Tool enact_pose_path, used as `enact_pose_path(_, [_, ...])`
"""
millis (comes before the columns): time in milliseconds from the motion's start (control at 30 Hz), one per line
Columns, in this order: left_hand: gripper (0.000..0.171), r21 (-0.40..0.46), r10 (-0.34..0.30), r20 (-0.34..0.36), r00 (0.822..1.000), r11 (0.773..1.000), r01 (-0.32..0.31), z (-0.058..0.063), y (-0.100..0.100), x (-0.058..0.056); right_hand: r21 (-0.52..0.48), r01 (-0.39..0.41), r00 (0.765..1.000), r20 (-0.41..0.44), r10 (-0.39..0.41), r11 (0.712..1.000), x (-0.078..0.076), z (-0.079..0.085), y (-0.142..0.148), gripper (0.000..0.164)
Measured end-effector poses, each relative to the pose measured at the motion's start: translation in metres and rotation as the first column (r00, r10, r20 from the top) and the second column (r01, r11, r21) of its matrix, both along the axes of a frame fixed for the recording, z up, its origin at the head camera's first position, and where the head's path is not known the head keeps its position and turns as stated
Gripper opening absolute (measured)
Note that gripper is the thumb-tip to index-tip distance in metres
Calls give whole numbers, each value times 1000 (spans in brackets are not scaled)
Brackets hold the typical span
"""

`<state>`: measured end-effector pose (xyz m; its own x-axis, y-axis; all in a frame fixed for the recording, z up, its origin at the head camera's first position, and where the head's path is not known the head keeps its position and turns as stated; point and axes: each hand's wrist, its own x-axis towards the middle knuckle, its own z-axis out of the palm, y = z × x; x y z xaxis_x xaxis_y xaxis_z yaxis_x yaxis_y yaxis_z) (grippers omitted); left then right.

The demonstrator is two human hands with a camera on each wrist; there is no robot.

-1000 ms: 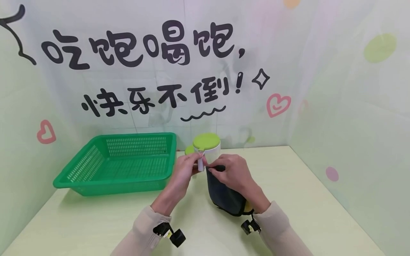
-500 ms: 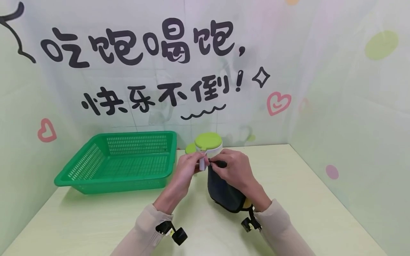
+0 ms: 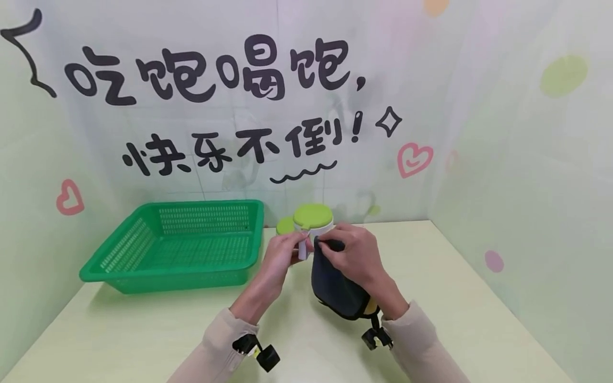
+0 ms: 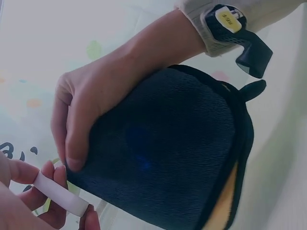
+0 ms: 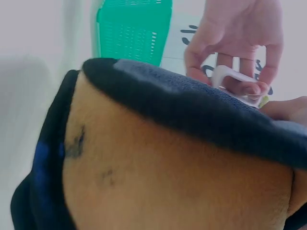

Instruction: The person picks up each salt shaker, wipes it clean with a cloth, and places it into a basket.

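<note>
One white backdrop (image 3: 230,117) printed with two lines of black characters stood behind one pale wooden table (image 3: 455,308). Toward the table's far left corner sat one rectangular green plastic basket (image 3: 182,279) with slotted walls. Near the middle of the far edge was one round white cup with a lime-green lid (image 3: 313,217); a second lime-green round top (image 3: 284,226) showed just behind it, mostly hidden. The left hand (image 3: 280,255) had thumb and fingers curled round the cup's single white handle (image 4: 61,194). The right hand (image 3: 355,252) — thumb and fingertips closed together — pinched the upper edge of one navy plush cloth with black trim and a tan reverse (image 3: 335,287), which hung down beside the cup toward the near edge. Two beige sleeves (image 3: 217,338) carried two small black wrist cameras (image 3: 268,357). Whether the cup's base touched the table could not be told.
</note>
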<state>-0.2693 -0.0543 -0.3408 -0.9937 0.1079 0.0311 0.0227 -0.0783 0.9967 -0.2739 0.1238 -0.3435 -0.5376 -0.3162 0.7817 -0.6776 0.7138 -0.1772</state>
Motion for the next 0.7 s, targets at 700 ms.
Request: enact_pose_path(700, [31,-8,-26,4,1000,1000,26,4,-4,2,140,22,989,139,-42,990,-4,-7,0,6])
